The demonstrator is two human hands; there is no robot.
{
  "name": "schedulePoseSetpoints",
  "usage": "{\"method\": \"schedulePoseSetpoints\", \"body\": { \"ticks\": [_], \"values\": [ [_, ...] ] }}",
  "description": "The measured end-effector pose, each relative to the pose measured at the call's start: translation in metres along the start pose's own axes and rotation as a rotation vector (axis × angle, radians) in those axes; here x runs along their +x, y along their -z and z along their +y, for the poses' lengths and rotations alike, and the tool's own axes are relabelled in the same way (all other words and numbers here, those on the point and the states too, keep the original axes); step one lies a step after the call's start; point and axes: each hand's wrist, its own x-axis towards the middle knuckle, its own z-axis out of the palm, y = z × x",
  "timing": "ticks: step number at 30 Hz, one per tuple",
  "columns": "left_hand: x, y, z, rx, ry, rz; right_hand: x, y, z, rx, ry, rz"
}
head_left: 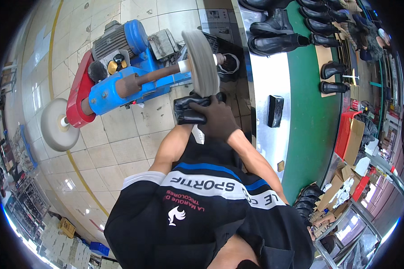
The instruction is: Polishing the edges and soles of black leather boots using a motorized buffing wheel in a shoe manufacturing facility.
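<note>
A black leather boot (188,112) is pressed up against the lower edge of a grey buffing wheel (202,65), whose surface is smeared as if spinning. My right hand (217,117), in a dark brown glove, is closed on the boot from its right side, with the fingers stretched over the top. My left forearm (175,142) runs up to the boot's near end. The boot covers my left hand, which holds it from below or inside; its fingers are hidden.
The blue machine (112,89) has a red belt guard (78,94) and a second, pale wheel (60,124) at its left. To my right, a green-topped bench (309,134) bears several black boots (278,44) and a small black block (275,111). A red box (345,134) stands beyond.
</note>
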Motion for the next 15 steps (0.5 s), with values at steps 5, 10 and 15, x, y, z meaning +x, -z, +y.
{"method": "schedulePoseSetpoints", "body": {
  "ticks": [5,10,15],
  "values": [
    [-0.012,-0.007,0.019,-0.062,-0.098,0.176,-0.043,-0.004,0.003,0.022,0.152,0.183],
    [-0.044,0.000,0.082,0.153,-0.131,0.308,-0.076,-0.050,0.053,0.611,-0.060,0.419],
    [-0.011,0.029,0.045,-1.503,0.190,0.254,-0.039,-0.107,0.087,0.631,0.004,0.422]
  ]
}}
